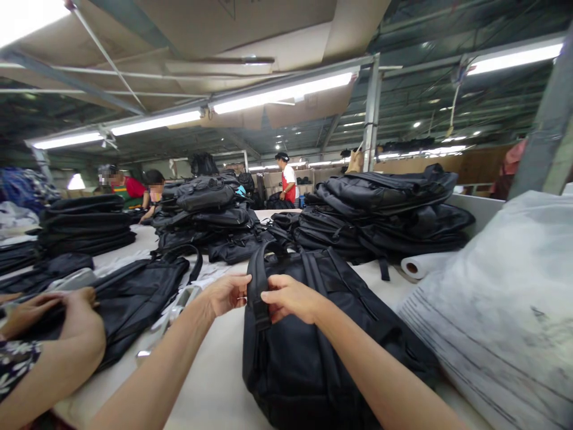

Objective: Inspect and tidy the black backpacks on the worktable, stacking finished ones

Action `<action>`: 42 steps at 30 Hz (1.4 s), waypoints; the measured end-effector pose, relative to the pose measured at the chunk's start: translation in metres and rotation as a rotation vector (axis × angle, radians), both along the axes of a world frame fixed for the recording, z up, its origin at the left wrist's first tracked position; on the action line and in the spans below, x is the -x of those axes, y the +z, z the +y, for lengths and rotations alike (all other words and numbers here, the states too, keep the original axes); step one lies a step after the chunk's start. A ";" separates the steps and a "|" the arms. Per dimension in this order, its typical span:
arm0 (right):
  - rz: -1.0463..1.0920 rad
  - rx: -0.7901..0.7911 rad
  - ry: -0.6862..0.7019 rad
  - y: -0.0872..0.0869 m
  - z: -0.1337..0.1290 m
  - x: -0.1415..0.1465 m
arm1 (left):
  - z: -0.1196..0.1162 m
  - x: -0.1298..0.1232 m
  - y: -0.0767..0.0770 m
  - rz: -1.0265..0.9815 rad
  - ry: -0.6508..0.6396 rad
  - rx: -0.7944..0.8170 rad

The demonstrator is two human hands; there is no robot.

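Note:
A black backpack [295, 358] lies on the pale table [201, 382] right in front of me. One of its straps [256, 272] stands up along the bag's left side, between my two hands. My left hand [227, 294] pinches the strap's left edge with bent fingers. From the other side, my right hand [290, 297] grips the same strap, its thumb pressed on the strap's face. The undersides of both hands' fingers are partly hidden. A second strap [316, 272] runs along the bag's middle, untouched.
Black bags are piled behind, left [201, 215] and right [385, 209]. A large translucent plastic sack [505, 310] bulges at the right, by a white roll [416, 267]. Close at left, a co-worker's hands [49, 307] handle another black bag [138, 298]. Other people stand farther back.

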State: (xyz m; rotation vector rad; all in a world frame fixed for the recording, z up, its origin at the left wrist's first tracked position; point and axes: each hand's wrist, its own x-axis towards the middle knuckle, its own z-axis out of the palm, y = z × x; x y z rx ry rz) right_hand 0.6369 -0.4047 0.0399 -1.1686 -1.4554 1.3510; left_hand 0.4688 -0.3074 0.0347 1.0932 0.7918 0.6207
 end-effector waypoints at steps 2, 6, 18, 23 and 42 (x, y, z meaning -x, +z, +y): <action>-0.022 -0.033 -0.061 -0.003 0.001 0.001 | -0.001 -0.002 -0.003 -0.041 -0.017 -0.036; 0.107 -0.069 -0.068 -0.008 -0.003 0.003 | -0.004 -0.001 -0.003 -0.152 -0.047 -0.110; 0.469 0.080 -0.104 -0.006 -0.003 -0.007 | -0.030 0.016 -0.038 0.093 -0.134 -0.320; 0.517 0.117 -0.146 -0.003 -0.003 -0.012 | -0.030 0.010 -0.042 0.078 -0.061 -0.297; 0.284 -0.116 -0.114 -0.016 -0.009 -0.003 | -0.033 -0.020 -0.055 -0.036 -0.034 -0.179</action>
